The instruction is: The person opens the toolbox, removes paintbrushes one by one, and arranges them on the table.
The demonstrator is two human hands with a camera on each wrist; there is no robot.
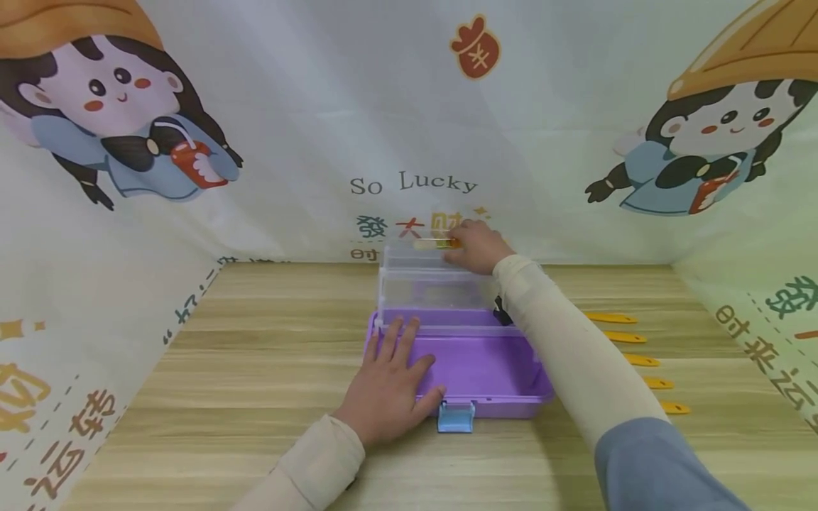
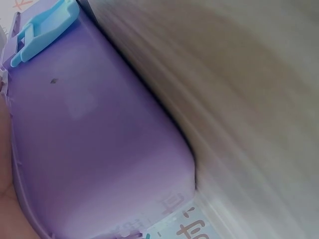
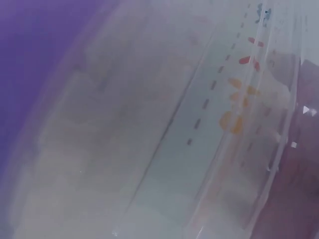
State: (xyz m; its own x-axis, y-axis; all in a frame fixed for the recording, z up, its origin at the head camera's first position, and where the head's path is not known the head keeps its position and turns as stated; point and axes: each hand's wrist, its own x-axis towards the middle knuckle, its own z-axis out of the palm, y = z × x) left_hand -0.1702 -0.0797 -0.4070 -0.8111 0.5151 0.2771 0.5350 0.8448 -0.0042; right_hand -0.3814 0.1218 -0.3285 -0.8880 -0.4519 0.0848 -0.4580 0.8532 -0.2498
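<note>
A purple plastic box [image 1: 473,362] lies on the table with its clear lid [image 1: 415,291] raised at the back. Its inside is partly hidden by my left hand [image 1: 390,397], which rests spread over the left front rim with straight fingers. A light blue latch [image 1: 456,417] hangs at the box's front, and shows also in the left wrist view as a blue latch [image 2: 47,30]. My right hand [image 1: 479,247] grips the upper edge of the clear lid. A small orange and cream patch [image 1: 441,243] shows beside those fingers; I cannot tell what it is.
Several orange flat strips [image 1: 629,337] lie in a row to the right, partly hidden behind the right forearm. A small black object [image 1: 503,312] sits by the box's back right. A printed cloth [image 1: 307,128] closes off the back and sides of the wooden table [image 1: 243,383].
</note>
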